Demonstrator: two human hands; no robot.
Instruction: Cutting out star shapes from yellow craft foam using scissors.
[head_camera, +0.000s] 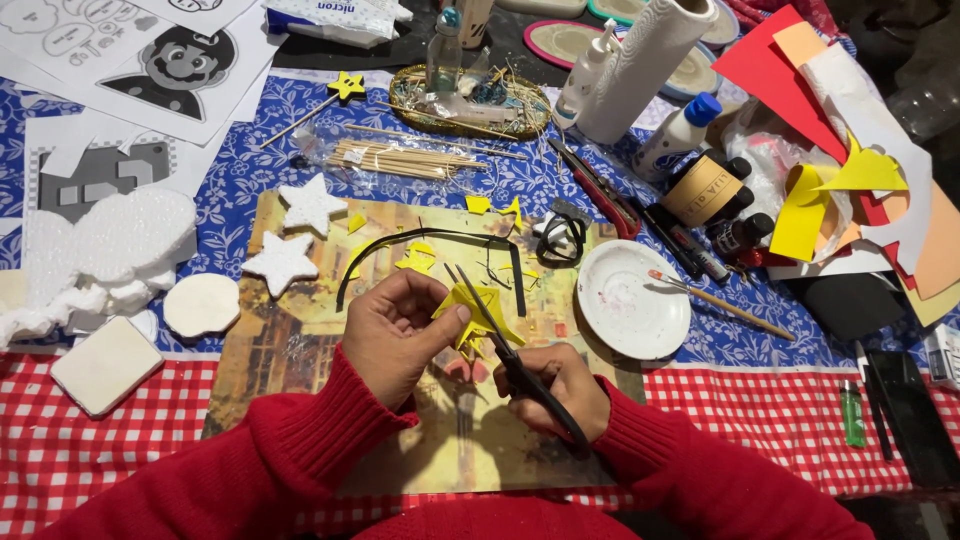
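A yellow foam star piece (478, 312) sits right at centre, held up off the bench (120, 440), just above a picture board (300, 330) that serves as a cutting mat. The left hand (395, 335) has it pinched at its left edge, thumb on top and fingers curled beneath, so the grip is narrow and closed on the foam; that leaves the right side of the piece free and turned toward the blades. The right hand (560, 385) is wrapped through the loops of the black scissors (510, 350), grip shut on the handles, the blades angling up and left across the star. Whether the blades are biting into the foam or just lying over it I can't quite tell from this angle.

So the star lies between the two hands, touching the left fingertips and crossed by the scissor blades.

Moving outward: yellow offcuts (418, 258) and a curved black strip (420, 240) lie on the board just beyond the hands. Two white foam stars (300, 225) lie at its upper left. To the right, a white dish (630, 300) with a paintbrush (720, 302) resting across its rim. Farther back, a bundle of wooden skewers (400, 158), a roll of paper towel (645, 65), and a heap of coloured foam sheets (850, 150) at the far right, well apart from the cutting.
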